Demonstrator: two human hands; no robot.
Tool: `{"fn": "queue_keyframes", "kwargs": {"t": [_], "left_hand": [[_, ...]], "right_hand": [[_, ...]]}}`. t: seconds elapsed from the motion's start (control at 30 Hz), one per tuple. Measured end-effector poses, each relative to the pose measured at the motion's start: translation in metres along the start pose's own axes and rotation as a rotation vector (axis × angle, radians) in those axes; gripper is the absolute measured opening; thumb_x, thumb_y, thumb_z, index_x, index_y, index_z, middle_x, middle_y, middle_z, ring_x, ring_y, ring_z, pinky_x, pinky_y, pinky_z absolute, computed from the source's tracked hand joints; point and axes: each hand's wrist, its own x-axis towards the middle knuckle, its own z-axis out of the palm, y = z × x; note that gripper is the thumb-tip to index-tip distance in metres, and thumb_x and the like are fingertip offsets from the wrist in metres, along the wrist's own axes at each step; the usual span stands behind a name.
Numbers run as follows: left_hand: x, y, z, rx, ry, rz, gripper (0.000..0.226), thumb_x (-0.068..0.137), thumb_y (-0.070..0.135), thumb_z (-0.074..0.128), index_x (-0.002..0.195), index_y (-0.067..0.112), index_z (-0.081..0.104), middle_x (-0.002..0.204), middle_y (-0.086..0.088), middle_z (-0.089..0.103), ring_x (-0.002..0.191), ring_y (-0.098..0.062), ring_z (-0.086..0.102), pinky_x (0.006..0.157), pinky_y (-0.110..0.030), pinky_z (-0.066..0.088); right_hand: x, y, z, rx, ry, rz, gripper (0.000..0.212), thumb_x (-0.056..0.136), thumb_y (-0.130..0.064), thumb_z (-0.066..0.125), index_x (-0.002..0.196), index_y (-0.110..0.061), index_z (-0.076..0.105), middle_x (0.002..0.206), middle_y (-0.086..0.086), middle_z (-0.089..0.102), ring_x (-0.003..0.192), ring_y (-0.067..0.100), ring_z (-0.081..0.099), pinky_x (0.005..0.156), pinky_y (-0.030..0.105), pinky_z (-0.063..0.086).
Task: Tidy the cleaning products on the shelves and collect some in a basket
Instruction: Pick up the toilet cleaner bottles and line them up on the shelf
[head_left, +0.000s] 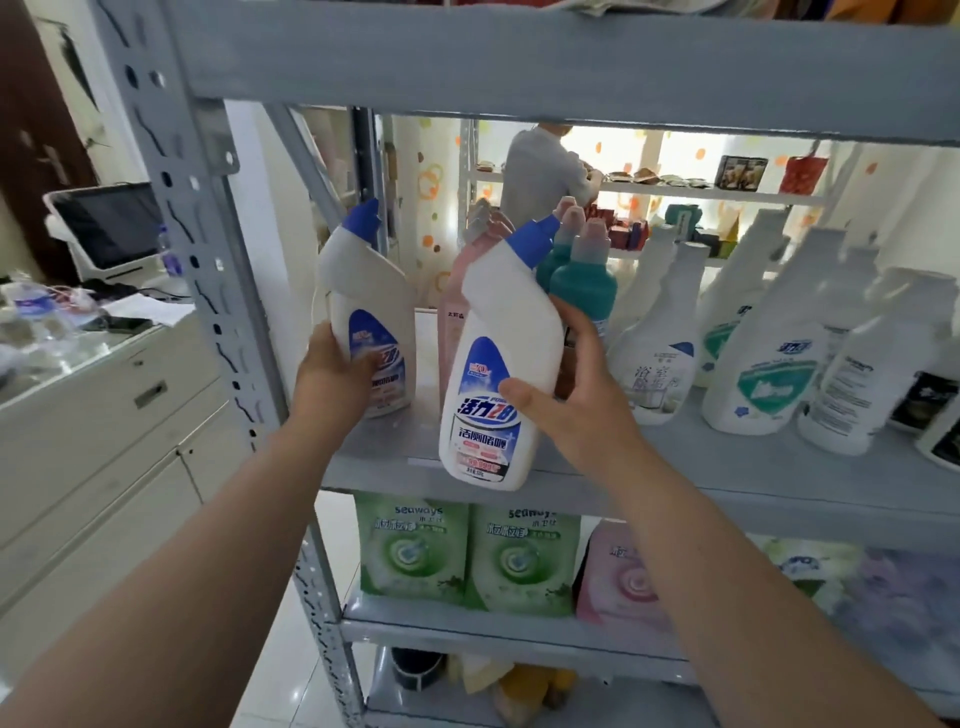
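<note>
From the head view, both my hands are up at the middle shelf of the grey metal rack, each with a blue-capped toilet cleaner.

My left hand, left of centre in the frame, is wrapped round the lower body of the left toilet cleaner bottle. The bottle stands upright at the far left end of the shelf, close to the rack's post. I judge I hold it low so it stays steady while I square it into that corner.

My right hand, at centre, grasps the front toilet cleaner bottle, thumb across the label, fingers round the far side. Its base is at the shelf's front lip and it leans a little; I cannot tell whether it rests there or is lifted. Its label faces me, which suits lining it up with its twin.

Behind it stand a pink bottle and teal bottles. The white spray bottles fill the right of the shelf. So like seems to go with like.

On the lower shelf, green refill pouches stand just beside a pink pouch.

No basket shows in the frame, so I judge I am sorting, not collecting.
</note>
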Motion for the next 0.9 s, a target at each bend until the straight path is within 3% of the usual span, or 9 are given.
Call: {"fn": "queue_keyframes", "kwargs": {"t": [0.1,0.17,0.27,0.37,0.43,0.5,0.63,0.77,0.9], "left_hand": [[-0.034,0.002,-0.022,-0.127,-0.028,-0.005,0.025,0.097,0.015,0.065,0.11,0.031,0.051,0.088,0.021,0.067,0.073,0.003,0.067,0.053,-0.011,0.048],[-0.056,0.005,-0.037,-0.18,-0.057,-0.003,0.027,0.096,0.011,0.063,0.112,0.03,0.055,0.09,0.019,0.071,0.075,0.009,0.069,0.054,-0.009,0.05],[-0.082,0.01,-0.056,-0.23,-0.073,-0.029,0.028,0.093,0.008,0.06,0.118,0.021,0.06,0.1,0.005,0.075,0.085,-0.009,0.074,0.065,-0.026,0.057],[-0.104,0.01,-0.075,-0.234,-0.102,-0.062,0.041,0.081,0.024,0.057,0.122,0.018,0.058,0.11,-0.007,0.073,0.096,-0.026,0.073,0.079,-0.044,0.058],[-0.115,0.006,-0.085,-0.207,-0.136,-0.065,0.041,0.078,0.029,0.055,0.118,0.02,0.06,0.105,-0.005,0.075,0.094,-0.027,0.074,0.08,-0.047,0.059],[-0.123,-0.002,-0.092,-0.184,-0.167,-0.071,0.035,0.078,0.031,0.056,0.112,0.024,0.061,0.099,0.0,0.077,0.088,-0.021,0.076,0.072,-0.041,0.058],[-0.13,-0.025,-0.105,-0.168,-0.268,-0.057,0.024,0.082,0.029,0.055,0.104,0.029,0.065,0.097,-0.001,0.077,0.086,-0.02,0.076,0.068,-0.035,0.059],[-0.13,-0.049,-0.115,-0.183,-0.332,-0.126,0.032,0.076,0.03,0.056,0.107,0.027,0.063,0.097,0.004,0.075,0.086,-0.016,0.075,0.067,-0.03,0.056],[-0.125,-0.063,-0.121,-0.207,-0.411,-0.138,0.035,0.077,0.028,0.056,0.112,0.026,0.061,0.099,0.011,0.073,0.086,-0.011,0.074,0.061,-0.019,0.056]], "right_hand": [[-0.003,-0.003,-0.004,-0.024,-0.02,-0.008,0.081,0.076,-0.048,0.081,0.139,-0.059,0.032,0.118,-0.032,0.063,0.106,0.001,0.07,0.084,0.039,0.064],[-0.003,-0.008,-0.004,-0.048,-0.027,-0.006,0.073,0.073,-0.053,0.078,0.129,-0.065,0.032,0.113,-0.033,0.064,0.101,-0.003,0.07,0.078,0.031,0.063],[0.0,-0.014,0.0,-0.078,-0.034,-0.009,0.065,0.069,-0.054,0.076,0.113,-0.072,0.031,0.114,-0.022,0.064,0.094,-0.005,0.069,0.067,0.02,0.06],[0.006,-0.02,0.008,-0.111,-0.054,-0.051,0.066,0.078,-0.042,0.079,0.122,-0.052,0.031,0.117,-0.021,0.057,0.093,-0.011,0.064,0.064,0.011,0.055],[0.011,-0.024,0.014,-0.142,-0.051,-0.071,0.066,0.084,-0.034,0.081,0.126,-0.039,0.031,0.115,-0.022,0.054,0.091,-0.017,0.061,0.061,0.007,0.052],[0.017,-0.029,0.021,-0.172,-0.039,-0.084,0.065,0.085,-0.031,0.082,0.125,-0.034,0.032,0.112,-0.022,0.052,0.089,-0.018,0.06,0.059,0.002,0.048],[0.03,-0.045,0.043,-0.201,-0.02,-0.087,0.068,0.086,-0.035,0.082,0.126,-0.04,0.027,0.113,-0.024,0.051,0.092,-0.005,0.06,0.056,0.007,0.049],[0.046,-0.059,0.071,-0.208,-0.008,-0.103,0.076,0.086,-0.031,0.079,0.135,-0.047,0.023,0.119,-0.014,0.051,0.092,0.0,0.063,0.056,0.007,0.051],[0.057,-0.067,0.095,-0.256,-0.051,-0.092,0.101,0.082,-0.02,0.078,0.148,-0.055,0.011,0.109,-0.016,0.054,0.086,0.003,0.067,0.064,0.015,0.055]]}}
